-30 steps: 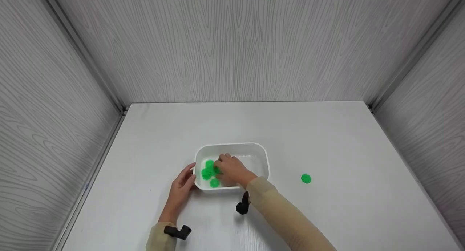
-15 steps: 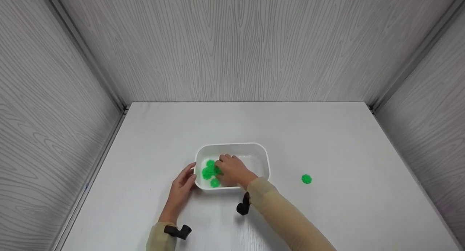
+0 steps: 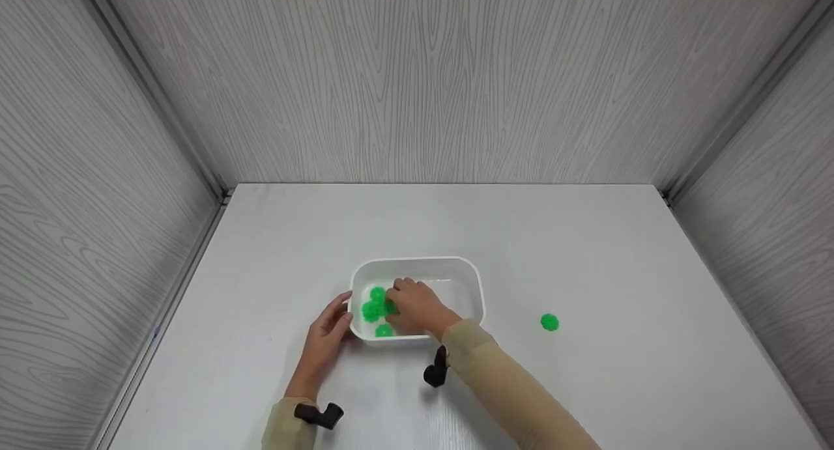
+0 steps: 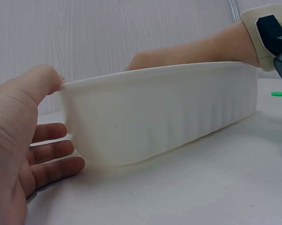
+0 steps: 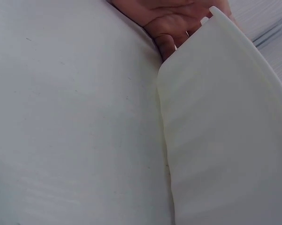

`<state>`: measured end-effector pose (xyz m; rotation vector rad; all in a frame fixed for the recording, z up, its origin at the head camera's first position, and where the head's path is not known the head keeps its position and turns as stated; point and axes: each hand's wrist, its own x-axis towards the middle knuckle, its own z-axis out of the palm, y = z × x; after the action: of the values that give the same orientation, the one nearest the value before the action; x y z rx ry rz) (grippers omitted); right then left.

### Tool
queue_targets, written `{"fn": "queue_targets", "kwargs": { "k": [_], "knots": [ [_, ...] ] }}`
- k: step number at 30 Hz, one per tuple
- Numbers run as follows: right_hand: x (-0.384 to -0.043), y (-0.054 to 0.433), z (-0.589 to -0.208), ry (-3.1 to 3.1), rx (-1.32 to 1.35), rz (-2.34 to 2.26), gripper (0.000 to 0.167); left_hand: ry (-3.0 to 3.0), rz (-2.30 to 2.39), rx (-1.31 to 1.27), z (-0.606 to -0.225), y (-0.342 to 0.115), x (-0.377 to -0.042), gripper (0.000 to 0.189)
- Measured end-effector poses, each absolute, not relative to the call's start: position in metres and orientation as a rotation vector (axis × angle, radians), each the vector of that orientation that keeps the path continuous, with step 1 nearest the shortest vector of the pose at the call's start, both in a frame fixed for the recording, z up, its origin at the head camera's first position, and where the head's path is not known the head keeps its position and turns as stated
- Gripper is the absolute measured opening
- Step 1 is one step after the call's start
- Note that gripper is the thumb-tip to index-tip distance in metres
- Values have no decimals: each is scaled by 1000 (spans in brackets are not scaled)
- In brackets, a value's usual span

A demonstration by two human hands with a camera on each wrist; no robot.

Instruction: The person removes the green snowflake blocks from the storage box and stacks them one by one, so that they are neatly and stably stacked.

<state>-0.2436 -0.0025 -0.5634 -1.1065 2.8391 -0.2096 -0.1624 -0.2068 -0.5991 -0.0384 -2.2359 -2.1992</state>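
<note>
A white rectangular plastic bin [image 3: 459, 294] stands on the table with several green scalloped discs [image 3: 371, 311] at its left end. My left hand [image 3: 327, 329] touches the bin's left end from outside; in the left wrist view the thumb is at the rim and the relaxed fingers are against the wall. Inside the bin, my right hand [image 3: 417, 307] has its fingers bent, and a green disc [image 3: 389, 306] shows between the fingertips and thumb, partly covered by them. Another disc [image 3: 384, 331] lies by the near wall. From the right wrist, the bin's wall hides my right fingers.
One more green disc [image 3: 549, 322] lies flat on the white table [image 3: 586, 254], to the right of the bin. Grey wood-grain panels [image 3: 417, 79] enclose the table at the back and both sides. Each wrist carries a small black camera [image 3: 319, 415].
The disc near the front wall has shifted slightly toward that wall and is now partly hidden by the rim. Both hands and the bin have stayed almost still.
</note>
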Motion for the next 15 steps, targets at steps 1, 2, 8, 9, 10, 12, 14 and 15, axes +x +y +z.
{"fn": "queue_targets", "kwargs": {
  "k": [1, 2, 8, 9, 10, 12, 14, 15],
  "knots": [
    [-244, -3, -563, 2840, -1108, -198, 35, -2237, -2188, -36, -601, -207, -163, 44],
    [-244, -3, -563, 2842, -1110, -188, 34, -2240, -2174, -33, -602, -207, -163, 44],
    [-243, -3, -563, 2850, -1089, -165, 38, -2232, -2156, -53, -601, -206, -161, 44],
    [-243, -3, -562, 2847, -1081, -170, 39, -2237, -2163, -60, -597, -205, -159, 44],
    [-243, -3, -562, 2843, -1073, -178, 40, -2244, -2168, -63, -592, -205, -158, 45],
    [-242, -3, -561, 2837, -1061, -195, 41, -2260, -2180, -68, -583, -204, -155, 45],
    [-242, -3, -561, 2831, -1058, -214, 38, -2275, -2189, -71, -575, -204, -152, 45],
    [-242, -3, -561, 2832, -1060, -228, 37, -2278, -2179, -80, -574, -204, -152, 45]
  ]
}}
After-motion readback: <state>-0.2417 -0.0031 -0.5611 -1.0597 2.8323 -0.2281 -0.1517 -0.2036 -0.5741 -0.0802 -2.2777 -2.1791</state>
